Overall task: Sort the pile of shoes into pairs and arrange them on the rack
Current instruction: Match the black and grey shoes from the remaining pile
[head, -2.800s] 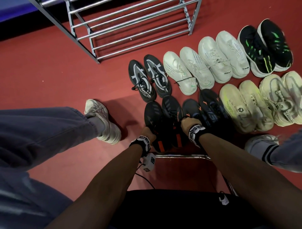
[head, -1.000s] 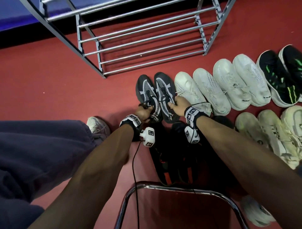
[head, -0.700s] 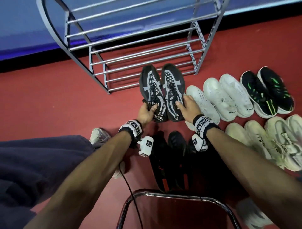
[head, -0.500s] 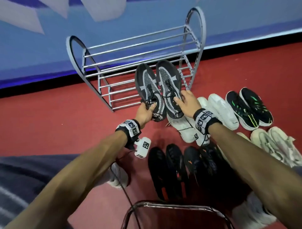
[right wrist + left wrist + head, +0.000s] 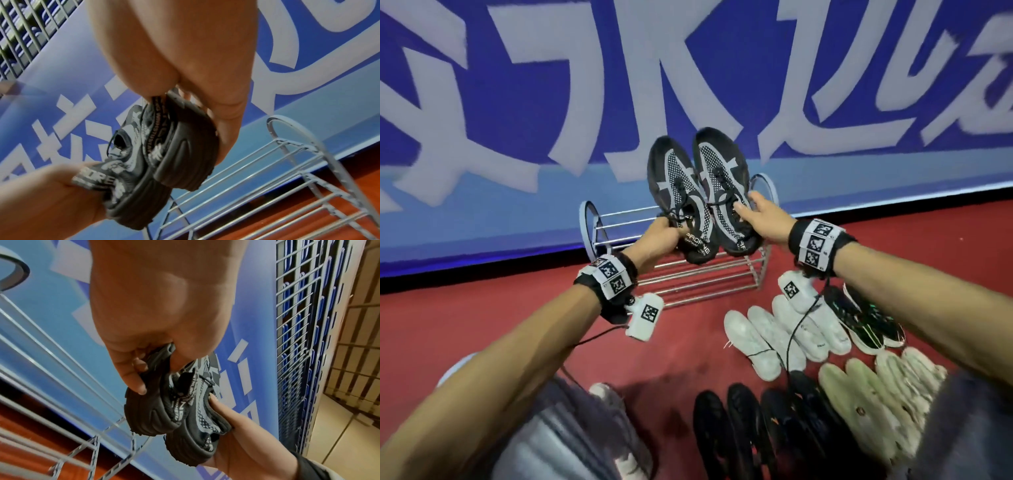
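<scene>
A pair of black shoes with grey mesh and white stripes is held up in the air side by side, toes pointing away, above the metal shoe rack. My left hand grips the heel of the left black mesh shoe. My right hand grips the heel opening of the right black mesh shoe. In the left wrist view my left hand pinches its shoe. The right wrist view has my right hand curled round its shoe's sole and collar, over the rack.
On the red floor lie white pairs, a black pair with green stripes, pale green pairs and black pairs. A blue wall with large white lettering stands behind the rack. My trouser leg fills the lower left.
Both hands took the black mesh pair off the floor and raised it forward and up, from beside the white shoes to above the rack. The view tilted up toward the wall.
</scene>
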Demonstrator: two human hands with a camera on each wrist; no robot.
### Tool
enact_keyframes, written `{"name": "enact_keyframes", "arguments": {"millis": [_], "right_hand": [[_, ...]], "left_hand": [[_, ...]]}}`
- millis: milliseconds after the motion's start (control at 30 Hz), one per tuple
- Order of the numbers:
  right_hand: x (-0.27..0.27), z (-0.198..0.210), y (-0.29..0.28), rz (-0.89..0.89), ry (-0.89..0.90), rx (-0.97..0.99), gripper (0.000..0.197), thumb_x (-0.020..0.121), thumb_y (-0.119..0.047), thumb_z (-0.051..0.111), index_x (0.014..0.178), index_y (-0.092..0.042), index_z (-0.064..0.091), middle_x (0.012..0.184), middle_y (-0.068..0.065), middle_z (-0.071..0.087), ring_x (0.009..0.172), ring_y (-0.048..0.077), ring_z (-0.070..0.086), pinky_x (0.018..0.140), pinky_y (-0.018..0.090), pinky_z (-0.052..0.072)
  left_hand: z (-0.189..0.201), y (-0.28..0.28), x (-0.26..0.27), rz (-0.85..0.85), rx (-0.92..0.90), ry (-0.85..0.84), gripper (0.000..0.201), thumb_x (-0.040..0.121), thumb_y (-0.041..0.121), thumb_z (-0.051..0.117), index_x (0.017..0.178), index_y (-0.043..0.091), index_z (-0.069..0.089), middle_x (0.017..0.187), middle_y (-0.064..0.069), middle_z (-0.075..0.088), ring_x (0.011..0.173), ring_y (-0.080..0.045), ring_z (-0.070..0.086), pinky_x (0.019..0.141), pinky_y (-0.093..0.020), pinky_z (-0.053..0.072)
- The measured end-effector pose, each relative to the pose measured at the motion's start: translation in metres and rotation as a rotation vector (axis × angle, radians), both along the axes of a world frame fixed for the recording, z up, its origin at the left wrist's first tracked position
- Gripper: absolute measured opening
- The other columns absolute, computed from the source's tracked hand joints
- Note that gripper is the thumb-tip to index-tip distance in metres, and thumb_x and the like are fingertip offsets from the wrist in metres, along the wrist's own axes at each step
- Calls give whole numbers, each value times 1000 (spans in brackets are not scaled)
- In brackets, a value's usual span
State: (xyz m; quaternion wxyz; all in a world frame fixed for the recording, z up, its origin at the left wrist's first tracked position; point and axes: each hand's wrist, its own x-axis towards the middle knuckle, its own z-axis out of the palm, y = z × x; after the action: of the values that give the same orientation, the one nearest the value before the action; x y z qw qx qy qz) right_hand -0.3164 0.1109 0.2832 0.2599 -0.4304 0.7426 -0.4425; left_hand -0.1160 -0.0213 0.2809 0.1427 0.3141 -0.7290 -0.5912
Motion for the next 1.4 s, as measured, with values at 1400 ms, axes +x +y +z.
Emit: {"name": "enact_keyframes", "arguments": {"millis": [1400], "right_hand": [[38, -157, -262, -287, -733, -84, 20, 84, -2, 72, 89, -20, 65, 107, 19, 72, 98, 36, 71, 88, 51, 57]], "left_hand": [[-121, -173, 7, 675, 319, -174, 24, 101, 19, 51, 118, 6, 62, 115, -14, 70, 79, -17, 64, 61, -21, 45]]}}
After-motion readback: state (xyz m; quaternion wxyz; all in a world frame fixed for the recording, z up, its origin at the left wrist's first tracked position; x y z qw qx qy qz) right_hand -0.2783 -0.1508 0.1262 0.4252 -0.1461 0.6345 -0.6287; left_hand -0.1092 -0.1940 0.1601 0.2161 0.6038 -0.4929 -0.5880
